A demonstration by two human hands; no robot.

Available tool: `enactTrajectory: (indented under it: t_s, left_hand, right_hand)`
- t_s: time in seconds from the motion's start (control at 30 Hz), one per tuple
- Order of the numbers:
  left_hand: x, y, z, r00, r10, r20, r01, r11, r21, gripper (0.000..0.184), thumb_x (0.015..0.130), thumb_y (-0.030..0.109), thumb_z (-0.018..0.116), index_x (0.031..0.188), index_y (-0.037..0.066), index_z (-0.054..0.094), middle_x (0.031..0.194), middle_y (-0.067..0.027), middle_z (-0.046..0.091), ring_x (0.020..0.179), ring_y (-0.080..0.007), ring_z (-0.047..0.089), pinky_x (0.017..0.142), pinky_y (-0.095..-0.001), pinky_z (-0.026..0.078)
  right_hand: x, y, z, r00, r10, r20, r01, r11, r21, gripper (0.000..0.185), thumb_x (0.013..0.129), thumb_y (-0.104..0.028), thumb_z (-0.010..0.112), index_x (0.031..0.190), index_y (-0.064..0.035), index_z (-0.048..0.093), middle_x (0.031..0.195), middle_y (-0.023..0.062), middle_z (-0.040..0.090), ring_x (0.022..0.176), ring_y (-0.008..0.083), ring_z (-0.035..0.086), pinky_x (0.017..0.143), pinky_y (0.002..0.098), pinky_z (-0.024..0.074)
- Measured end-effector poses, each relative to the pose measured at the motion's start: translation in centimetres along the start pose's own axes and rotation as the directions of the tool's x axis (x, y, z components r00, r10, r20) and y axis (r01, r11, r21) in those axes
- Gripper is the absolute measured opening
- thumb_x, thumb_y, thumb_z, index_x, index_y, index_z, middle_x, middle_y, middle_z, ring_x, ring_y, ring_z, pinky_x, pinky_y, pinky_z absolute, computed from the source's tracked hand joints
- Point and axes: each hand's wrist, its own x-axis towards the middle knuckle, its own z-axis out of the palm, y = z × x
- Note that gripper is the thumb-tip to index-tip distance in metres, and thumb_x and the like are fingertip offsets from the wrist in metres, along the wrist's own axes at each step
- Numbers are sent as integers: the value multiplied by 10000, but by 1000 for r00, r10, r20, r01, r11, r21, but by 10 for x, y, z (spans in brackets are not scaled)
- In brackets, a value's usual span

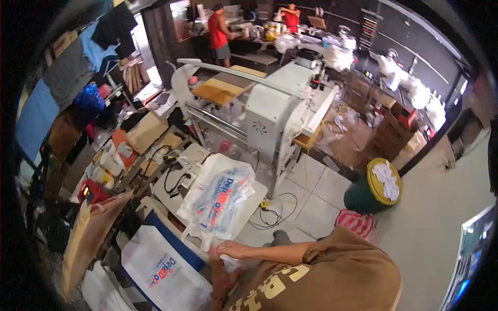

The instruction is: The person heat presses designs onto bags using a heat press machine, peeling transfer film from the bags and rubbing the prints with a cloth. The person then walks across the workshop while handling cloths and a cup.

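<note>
My right hand [232,250] reaches in from the brown sleeve, its fingers closed and pressed toward my left hand. Below it my left hand [222,277], with a dark bracelet at the wrist, is raised with its fingers bent in. A small crumpled white piece [229,262] shows between the two hands; its kind is unclear. Beyond them a stack of clear printed sheets [220,202] lies on a white surface. Beside my left hand is a white bag with blue sides [161,269], printed with red and blue letters.
A large white machine [270,116] stands ahead, with a wooden board at its side. A green bin with a yellow lid [384,181] is on the right. Cables [280,215] lie on the tiled floor. A wooden panel [91,241] leans at left. Two people in red work at the back.
</note>
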Motion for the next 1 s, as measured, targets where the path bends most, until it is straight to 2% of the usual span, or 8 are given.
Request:
enactTrajectory:
  t_s: [0.2, 0.37, 0.47, 0.6, 0.67, 0.8, 0.9, 1.0]
  left_hand:
    - [87, -29, 85, 969, 44, 243, -54, 998, 37, 511, 903, 196, 644, 1343, -9, 483, 1390, -252, 484, 1241, -408, 516, 1046, -417, 419]
    - [181, -44, 134, 984, 88, 154, -122, 966, 227, 182, 938, 128, 531, 1023, 3, 633, 939, -142, 655, 864, -298, 616, 823, -377, 477]
    - [240, -125, 119, 986, 127, -106, -37, 793, 608, 312, 913, 238, 614, 1123, 8, 594, 1143, -212, 598, 1020, -361, 575, 880, -453, 460]
    - [262, -139, 132, 948, -20, -317, 316, 142, 938, 542, 895, 426, 623, 1266, 44, 522, 1408, -270, 433, 1220, -435, 477, 1004, -461, 429]
    - [276, -161, 127, 951, -142, -274, 304, 275, 912, 532, 868, 408, 665, 1270, 75, 562, 1325, -252, 511, 1170, -399, 529, 935, -456, 463]
    - [282, -73, 221, 818, -333, 468, -17, 801, 599, 204, 901, 204, 617, 1005, 44, 689, 760, -113, 703, 742, -287, 689, 684, -379, 537]
    - [307, 4, 351, 163, -390, 906, 78, 921, 382, 431, 825, 425, 709, 1165, 159, 701, 930, -165, 716, 856, -300, 683, 752, -419, 534]
    - [330, -69, 488, 104, -296, 950, -364, 877, 313, 471, 824, 433, 713, 1177, 123, 683, 1047, -186, 695, 963, -329, 654, 853, -416, 517]
  right_hand:
    - [-57, 47, -78, 993, 2, 119, -119, 106, 987, 784, 941, -710, 348, 1454, -117, 380, 1390, 122, 507, 1228, 225, 521, 1035, 434, 402]
    - [-130, 82, -169, 931, 364, 27, -139, 287, 948, 852, 900, -737, 417, 1505, -144, 336, 1470, 135, 426, 1298, 293, 480, 1070, 450, 381]
    - [-216, 128, -243, 961, 235, -144, -97, 777, 622, 804, 922, -674, 480, 1506, -139, 343, 1479, 114, 416, 1335, 268, 444, 1068, 429, 381]
    - [-338, 218, -301, 820, 425, -384, -6, 677, 736, 696, 943, -571, 544, 1431, -84, 444, 1356, 93, 535, 1208, 245, 542, 997, 389, 432]
    - [-403, 217, -318, 641, 518, -567, 55, 705, 707, 660, 947, -555, 548, 1395, -76, 481, 1291, 96, 583, 1152, 244, 572, 966, 389, 448]
    - [-473, 265, -320, 425, 624, -656, 248, 617, 747, 607, 959, -514, 548, 1364, -64, 501, 1259, 102, 605, 1125, 241, 591, 942, 391, 462]
    - [-491, 297, -319, 302, 736, -607, 533, 398, 747, 511, 982, -434, 547, 1317, -49, 536, 1249, 113, 614, 1098, 239, 604, 912, 374, 474]
    - [-490, 291, -356, 285, 700, -655, 477, 489, 730, 428, 988, -380, 564, 1266, -55, 572, 1174, 81, 641, 1040, 208, 615, 866, 358, 491]
